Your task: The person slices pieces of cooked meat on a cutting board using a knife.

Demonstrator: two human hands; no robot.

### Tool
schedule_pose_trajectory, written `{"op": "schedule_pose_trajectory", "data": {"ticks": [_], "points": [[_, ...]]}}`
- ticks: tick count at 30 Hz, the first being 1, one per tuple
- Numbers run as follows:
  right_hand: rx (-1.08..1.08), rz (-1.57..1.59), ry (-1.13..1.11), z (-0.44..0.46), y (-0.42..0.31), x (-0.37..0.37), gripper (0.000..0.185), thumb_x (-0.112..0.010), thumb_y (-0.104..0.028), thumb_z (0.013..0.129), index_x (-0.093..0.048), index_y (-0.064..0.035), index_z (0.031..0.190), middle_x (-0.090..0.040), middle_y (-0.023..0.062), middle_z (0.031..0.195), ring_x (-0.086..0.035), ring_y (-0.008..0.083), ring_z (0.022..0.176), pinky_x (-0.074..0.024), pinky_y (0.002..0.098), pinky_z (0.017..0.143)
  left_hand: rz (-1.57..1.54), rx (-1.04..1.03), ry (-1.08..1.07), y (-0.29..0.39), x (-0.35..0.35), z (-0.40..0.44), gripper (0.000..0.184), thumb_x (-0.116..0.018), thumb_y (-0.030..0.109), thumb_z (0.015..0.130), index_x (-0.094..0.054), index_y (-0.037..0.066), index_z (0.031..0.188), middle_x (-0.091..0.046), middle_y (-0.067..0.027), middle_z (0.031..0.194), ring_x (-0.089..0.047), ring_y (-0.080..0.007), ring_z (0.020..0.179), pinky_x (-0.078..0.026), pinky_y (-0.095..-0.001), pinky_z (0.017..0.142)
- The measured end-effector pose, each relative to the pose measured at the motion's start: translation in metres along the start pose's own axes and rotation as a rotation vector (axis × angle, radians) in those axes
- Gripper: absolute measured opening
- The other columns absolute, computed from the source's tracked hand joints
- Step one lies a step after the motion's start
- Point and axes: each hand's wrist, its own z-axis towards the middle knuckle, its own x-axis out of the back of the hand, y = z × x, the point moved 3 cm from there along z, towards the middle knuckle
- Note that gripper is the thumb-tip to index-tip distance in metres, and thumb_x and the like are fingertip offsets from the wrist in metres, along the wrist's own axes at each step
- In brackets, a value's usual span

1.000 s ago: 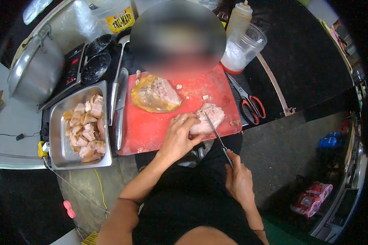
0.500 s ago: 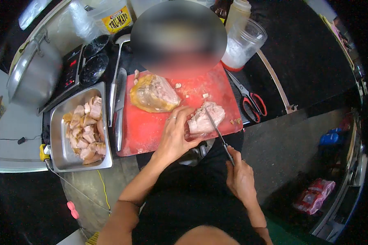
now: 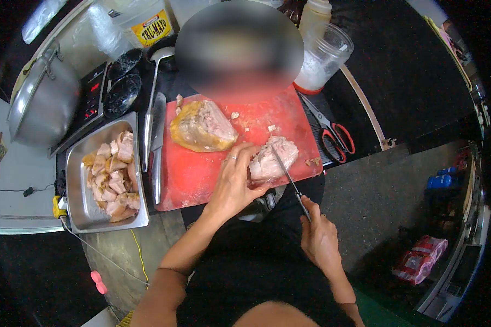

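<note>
Dark counter (image 3: 403, 87) and concrete floor (image 3: 365, 207) surround a red cutting board (image 3: 193, 182) in the head view. Cut chunks (image 3: 112, 180) already fill much of the steel tray (image 3: 81, 204); on the board, a larger piece (image 3: 204, 128) and a smaller piece (image 3: 264, 164) remain undivided. The left hand (image 3: 233, 182) grasps the smaller piece's end; the right hand (image 3: 320, 234) grips a knife (image 3: 292, 180), blade across that meat. Scissors (image 3: 326, 123) lie beside the board.
</note>
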Motion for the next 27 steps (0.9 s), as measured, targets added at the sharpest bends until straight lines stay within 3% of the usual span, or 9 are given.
{"op": "schedule_pose_trajectory", "data": {"ticks": [9, 12, 18, 21, 24, 27], "points": [[-0.018, 0.068, -0.011, 0.0008, -0.0034, 0.0022, 0.041, -0.056, -0.001, 0.09, -0.045, -0.0024, 0.129, -0.064, 0.0272, 0.113, -0.064, 0.046, 0.093, -0.0509, 0.0517, 0.079, 0.018, 0.024, -0.002, -0.0001, -0.0051, -0.0006, 0.063, -0.084, 0.01, 0.067, -0.054, 0.001, 0.121, -0.054, -0.0187, 0.124, -0.054, -0.0377, 0.117, -0.045, -0.0439, 0.099], [0.105, 0.1, 0.132, -0.0019, 0.0012, -0.0023, 0.044, -0.055, -0.008, 0.092, -0.043, -0.0091, 0.135, -0.065, 0.0269, 0.087, -0.064, 0.0454, 0.069, -0.0521, 0.0549, 0.061, 0.03, 0.017, 0.003, 0.0003, -0.0069, -0.0009, 0.062, -0.083, 0.011, 0.067, -0.054, 0.001, 0.121, -0.054, -0.0192, 0.126, -0.054, -0.0383, 0.117, -0.045, -0.0448, 0.099], [0.084, 0.053, 0.07, -0.0016, 0.0018, -0.0045, 0.043, -0.055, -0.01, 0.094, -0.042, -0.0097, 0.135, -0.065, 0.027, 0.085, -0.064, 0.0459, 0.068, -0.0515, 0.0551, 0.06, 0.06, -0.013, 0.009, -0.0011, -0.0088, 0.0007, 0.063, -0.083, 0.011, 0.067, -0.054, 0.001, 0.122, -0.056, -0.0198, 0.126, -0.054, -0.0384, 0.118, -0.045, -0.0448, 0.099], [-0.03, 0.047, -0.038, -0.0006, -0.0026, -0.0008, 0.041, -0.055, 0.0, 0.09, -0.045, -0.0025, 0.129, -0.063, 0.027, 0.114, -0.063, 0.0471, 0.093, -0.0506, 0.0527, 0.078, 0.028, -0.01, 0.008, -0.0036, -0.0085, 0.001, 0.065, -0.084, 0.011, 0.066, -0.054, 0.001, 0.123, -0.057, -0.0195, 0.124, -0.054, -0.0379, 0.118, -0.045, -0.0442, 0.1], [0.091, 0.042, 0.071, -0.0012, 0.0024, -0.0051, 0.043, -0.054, -0.01, 0.094, -0.042, -0.0098, 0.135, -0.065, 0.0276, 0.083, -0.063, 0.0456, 0.067, -0.0511, 0.0553, 0.059, 0.016, -0.003, 0.011, -0.0041, -0.0075, 0.0008, 0.066, -0.084, 0.011, 0.065, -0.054, 0.0, 0.123, -0.056, -0.0192, 0.124, -0.055, -0.0373, 0.117, -0.045, -0.0436, 0.1], [0.09, 0.039, 0.068, -0.0007, 0.0002, -0.0032, 0.043, -0.055, -0.01, 0.093, -0.043, -0.0098, 0.135, -0.065, 0.0275, 0.082, -0.063, 0.0455, 0.067, -0.0511, 0.0554, 0.059, 0.014, 0.003, 0.009, -0.0038, -0.0061, 0.0007, 0.067, -0.084, 0.01, 0.064, -0.054, 0.0, 0.123, -0.056, -0.0192, 0.124, -0.054, -0.0367, 0.117, -0.045, -0.0433, 0.1]]}}
